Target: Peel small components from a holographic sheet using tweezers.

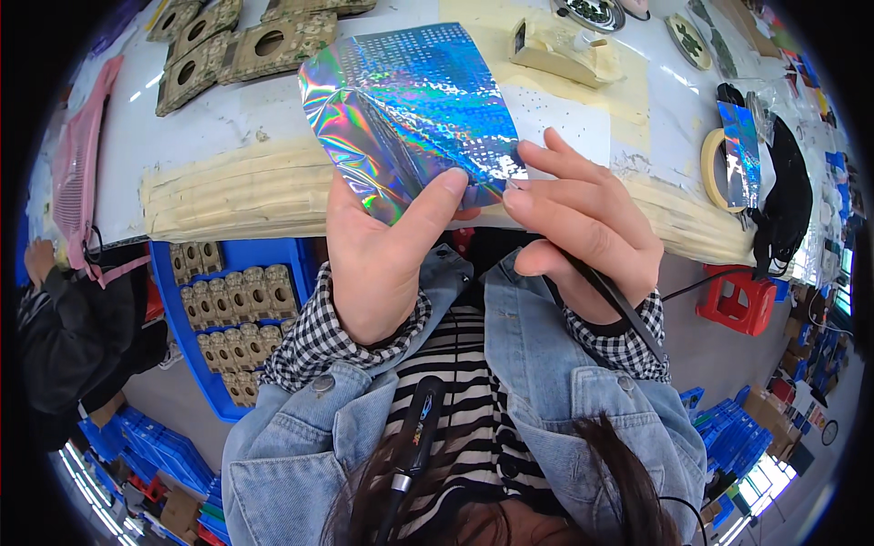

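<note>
A shiny holographic sticker sheet [414,100] with rows of small square dots is gripped by its lower edge in my left hand [382,246]. The thumb presses on its front, and the fingers are behind it. The sheet is tilted up over the table's near edge, creased at its left side. My right hand [592,218] holds slim black tweezers [619,305], their tip near the sheet's lower right corner. The right index fingertip is at the sheet's right edge. Whether a dot sits in the tip is too small to tell.
Camouflage-patterned pieces with round holes [273,45] lie at the far left. A cream tape dispenser [564,59], a tape roll [716,168] and a dish of green bits [689,41] are on the right. Below left is a blue tray [218,400]; a red stool [736,300] stands right. Another person [73,337] is left.
</note>
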`<state>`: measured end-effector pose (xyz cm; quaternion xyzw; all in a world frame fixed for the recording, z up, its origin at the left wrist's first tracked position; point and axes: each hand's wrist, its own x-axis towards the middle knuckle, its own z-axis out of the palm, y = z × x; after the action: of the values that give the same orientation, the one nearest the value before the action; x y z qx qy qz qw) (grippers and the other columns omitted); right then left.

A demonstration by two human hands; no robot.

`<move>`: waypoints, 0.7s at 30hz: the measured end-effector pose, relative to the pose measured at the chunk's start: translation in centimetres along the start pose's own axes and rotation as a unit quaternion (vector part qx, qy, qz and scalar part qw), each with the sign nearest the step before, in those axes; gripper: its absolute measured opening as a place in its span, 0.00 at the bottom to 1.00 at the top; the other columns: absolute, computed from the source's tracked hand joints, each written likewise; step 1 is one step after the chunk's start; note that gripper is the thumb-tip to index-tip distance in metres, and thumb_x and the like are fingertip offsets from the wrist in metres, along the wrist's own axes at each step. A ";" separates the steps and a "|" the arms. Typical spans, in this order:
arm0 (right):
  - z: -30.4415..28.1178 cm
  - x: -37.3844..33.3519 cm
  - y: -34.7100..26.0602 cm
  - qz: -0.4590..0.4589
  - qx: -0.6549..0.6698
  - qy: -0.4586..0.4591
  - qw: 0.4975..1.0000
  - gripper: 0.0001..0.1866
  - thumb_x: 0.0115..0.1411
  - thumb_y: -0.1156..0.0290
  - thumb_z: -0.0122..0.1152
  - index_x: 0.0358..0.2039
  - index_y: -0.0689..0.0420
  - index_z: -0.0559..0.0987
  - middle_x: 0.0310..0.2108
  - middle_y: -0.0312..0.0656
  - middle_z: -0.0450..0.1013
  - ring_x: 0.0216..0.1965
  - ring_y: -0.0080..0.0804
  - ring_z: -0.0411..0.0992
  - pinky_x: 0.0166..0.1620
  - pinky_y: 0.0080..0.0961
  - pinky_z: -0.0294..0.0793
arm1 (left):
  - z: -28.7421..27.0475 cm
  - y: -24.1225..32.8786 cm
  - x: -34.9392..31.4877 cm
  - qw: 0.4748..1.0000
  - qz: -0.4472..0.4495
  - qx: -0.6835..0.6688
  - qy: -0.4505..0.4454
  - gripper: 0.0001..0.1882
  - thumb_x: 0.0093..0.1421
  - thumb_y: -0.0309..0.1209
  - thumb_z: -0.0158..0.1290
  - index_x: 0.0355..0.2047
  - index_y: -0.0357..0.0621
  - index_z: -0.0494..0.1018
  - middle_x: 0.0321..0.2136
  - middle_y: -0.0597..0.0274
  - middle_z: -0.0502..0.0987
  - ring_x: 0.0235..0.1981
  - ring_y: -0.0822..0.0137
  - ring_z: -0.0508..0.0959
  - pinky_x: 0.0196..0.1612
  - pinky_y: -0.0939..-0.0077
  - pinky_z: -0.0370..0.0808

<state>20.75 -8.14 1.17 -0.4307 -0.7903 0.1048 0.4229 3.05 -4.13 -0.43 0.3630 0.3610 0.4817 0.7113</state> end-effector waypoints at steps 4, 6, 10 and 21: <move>0.5 -0.2 0.1 0.025 0.080 0.020 0.996 0.24 0.44 0.68 0.70 0.44 0.62 0.79 0.39 0.46 0.77 0.46 0.45 0.75 0.47 0.34 0.76 | -0.6 0.1 0.0 0.999 -0.024 -0.026 -0.027 0.19 0.59 0.18 0.53 0.50 0.35 0.65 0.42 0.56 0.76 0.41 0.68 0.78 0.45 0.75 0.76; 0.4 -0.1 -0.2 0.027 0.083 0.010 0.996 0.25 0.44 0.69 0.70 0.44 0.64 0.78 0.39 0.47 0.77 0.46 0.44 0.75 0.47 0.32 0.76 | -0.5 0.0 0.0 0.999 -0.018 -0.037 -0.024 0.18 0.58 0.18 0.53 0.50 0.35 0.65 0.41 0.56 0.77 0.41 0.69 0.78 0.44 0.75 0.77; 0.5 0.0 -0.2 0.026 0.080 0.012 0.996 0.26 0.44 0.70 0.71 0.45 0.63 0.78 0.40 0.47 0.77 0.46 0.44 0.75 0.46 0.31 0.76 | -0.4 0.1 0.0 0.998 -0.013 -0.043 -0.033 0.19 0.58 0.18 0.54 0.50 0.35 0.65 0.41 0.56 0.77 0.40 0.68 0.79 0.42 0.75 0.77; 0.9 -0.4 0.2 0.058 0.085 0.027 0.994 0.20 0.56 0.60 0.63 0.41 0.66 0.79 0.37 0.52 0.76 0.41 0.44 0.76 0.44 0.32 0.75 | -0.2 0.2 0.0 0.999 -0.018 0.012 -0.042 0.18 0.61 0.20 0.49 0.52 0.36 0.65 0.44 0.56 0.76 0.44 0.66 0.77 0.48 0.72 0.75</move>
<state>20.27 -8.14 0.28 -0.4413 -0.7401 0.1844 0.4726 2.76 -4.03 -0.33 0.3849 0.3428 0.4491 0.7298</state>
